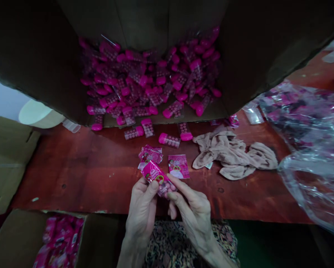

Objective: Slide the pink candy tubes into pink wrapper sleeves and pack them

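Observation:
My left hand (141, 206) and my right hand (193, 210) are both closed on one small candy tube (167, 186) above the table's front part. A pink printed label (153, 173) covers its upper left end, and round pink candies show through the clear lower end. My left thumb presses on its face; my right thumb and fingers pinch the clear end. Just beyond lie a small pile of pink labels (150, 153) and a single label (178, 166). Several loose pink-capped candy tubes, one of them a tube (169, 140) on its side, lie farther back.
A tilted cardboard box (144, 22) full of pink-capped tubes opens toward me. To the right are a crumpled cloth (234, 154) and a large clear plastic bag (303, 163). At lower left, a carton (16, 238) holds pink packs. A white bowl (42, 114) stands at left.

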Available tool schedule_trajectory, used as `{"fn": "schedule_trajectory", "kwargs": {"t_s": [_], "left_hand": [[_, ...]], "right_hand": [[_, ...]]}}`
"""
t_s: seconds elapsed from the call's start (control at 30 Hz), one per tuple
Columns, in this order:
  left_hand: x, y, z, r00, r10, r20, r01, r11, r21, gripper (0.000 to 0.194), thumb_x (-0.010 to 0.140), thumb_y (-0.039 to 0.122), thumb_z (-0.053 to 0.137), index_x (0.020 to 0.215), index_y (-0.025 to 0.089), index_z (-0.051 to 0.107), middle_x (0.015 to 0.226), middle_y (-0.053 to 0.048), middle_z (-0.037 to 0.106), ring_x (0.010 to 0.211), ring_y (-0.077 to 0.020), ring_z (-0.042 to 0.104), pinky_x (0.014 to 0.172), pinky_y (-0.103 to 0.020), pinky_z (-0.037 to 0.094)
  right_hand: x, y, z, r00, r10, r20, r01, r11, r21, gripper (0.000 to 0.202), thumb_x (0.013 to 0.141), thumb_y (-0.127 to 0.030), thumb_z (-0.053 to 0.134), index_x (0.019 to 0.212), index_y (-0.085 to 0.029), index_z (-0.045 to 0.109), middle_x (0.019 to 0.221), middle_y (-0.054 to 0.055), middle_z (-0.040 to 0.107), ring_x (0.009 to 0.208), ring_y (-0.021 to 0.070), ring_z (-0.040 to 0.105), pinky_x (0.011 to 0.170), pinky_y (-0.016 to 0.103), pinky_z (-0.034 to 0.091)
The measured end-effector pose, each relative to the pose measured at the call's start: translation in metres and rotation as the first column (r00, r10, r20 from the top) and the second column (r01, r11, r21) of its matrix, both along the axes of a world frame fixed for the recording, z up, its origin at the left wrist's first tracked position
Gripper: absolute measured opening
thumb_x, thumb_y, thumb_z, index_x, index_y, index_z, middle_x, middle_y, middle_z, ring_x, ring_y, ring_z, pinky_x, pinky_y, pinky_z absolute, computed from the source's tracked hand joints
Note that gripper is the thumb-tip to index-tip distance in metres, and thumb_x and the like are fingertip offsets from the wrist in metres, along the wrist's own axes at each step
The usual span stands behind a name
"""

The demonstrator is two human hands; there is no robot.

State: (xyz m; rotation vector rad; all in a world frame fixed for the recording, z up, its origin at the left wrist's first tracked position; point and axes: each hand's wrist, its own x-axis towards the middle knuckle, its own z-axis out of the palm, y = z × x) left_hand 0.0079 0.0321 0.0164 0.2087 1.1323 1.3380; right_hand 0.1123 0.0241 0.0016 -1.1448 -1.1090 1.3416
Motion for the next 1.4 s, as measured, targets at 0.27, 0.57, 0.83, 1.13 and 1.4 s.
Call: {"fn": "schedule_trajectory", "kwargs": {"t_s": [0.27, 0.57, 0.83, 1.13, 1.4], "left_hand": [[-0.003, -0.001, -0.002, 0.999, 0.020, -0.050, -0.020, 1.000, 0.009, 0.016, 0.067, 0.024, 0.073, 0.077, 0.013, 0.067, 0.067, -0.004, 0.068, 0.062, -0.0152, 0.061, 0.064, -0.028, 0.050], [-0.006, 0.002, -0.004, 0.988, 0.139, -0.060, -0.141, 0.990, -0.029, 0.013, 0.066, 0.023, 0.073, 0.076, 0.015, 0.069, 0.071, -0.003, 0.070, 0.065, -0.0128, 0.062, 0.072, -0.027, 0.049], [-0.006, 0.002, 0.000, 0.994, 0.081, -0.079, -0.086, 0.994, -0.065, 0.018, 0.057, 0.019, 0.078, 0.071, 0.013, 0.070, 0.065, -0.003, 0.069, 0.058, -0.0108, 0.059, 0.059, -0.021, 0.048], [-0.006, 0.009, 0.003, 0.988, 0.030, -0.154, -0.038, 0.998, -0.051, 0.022, 0.056, 0.021, 0.079, 0.074, 0.013, 0.071, 0.068, -0.003, 0.070, 0.062, -0.0130, 0.061, 0.063, -0.024, 0.050], [0.002, 0.010, 0.004, 0.992, 0.093, -0.088, -0.094, 0.996, -0.004, 0.013, 0.065, 0.022, 0.074, 0.073, 0.013, 0.069, 0.066, -0.002, 0.068, 0.059, -0.0117, 0.061, 0.065, -0.025, 0.051]], "right_hand": [[-0.001, 0.003, 0.002, 0.994, 0.077, 0.071, -0.072, 0.995, -0.062, 0.033, 0.087, -0.029, 0.052, 0.116, -0.017, 0.062, 0.048, -0.006, 0.049, 0.041, 0.0087, 0.048, 0.047, 0.022, 0.046], [0.007, 0.003, 0.002, 0.934, 0.137, 0.330, -0.138, 0.990, -0.019, 0.040, 0.089, -0.027, 0.049, 0.126, -0.015, 0.052, 0.077, 0.005, 0.065, 0.060, 0.0128, 0.060, 0.058, 0.025, 0.052], [-0.001, 0.001, -0.002, 0.909, 0.066, 0.412, -0.111, 0.990, 0.085, 0.033, 0.091, -0.022, 0.045, 0.121, -0.017, 0.055, 0.096, 0.009, 0.067, 0.069, 0.0141, 0.065, 0.071, 0.029, 0.056], [0.020, -0.008, 0.004, 0.850, 0.067, 0.522, -0.197, 0.960, 0.197, 0.047, 0.090, -0.019, 0.044, 0.137, -0.023, 0.038, 0.128, 0.009, 0.055, 0.118, 0.0192, 0.051, 0.095, 0.034, 0.046], [0.018, 0.006, 0.013, 0.974, 0.161, 0.158, -0.151, 0.986, -0.077, 0.039, 0.088, -0.027, 0.048, 0.125, -0.014, 0.052, 0.080, 0.004, 0.064, 0.059, 0.0109, 0.059, 0.058, 0.024, 0.052]]}}
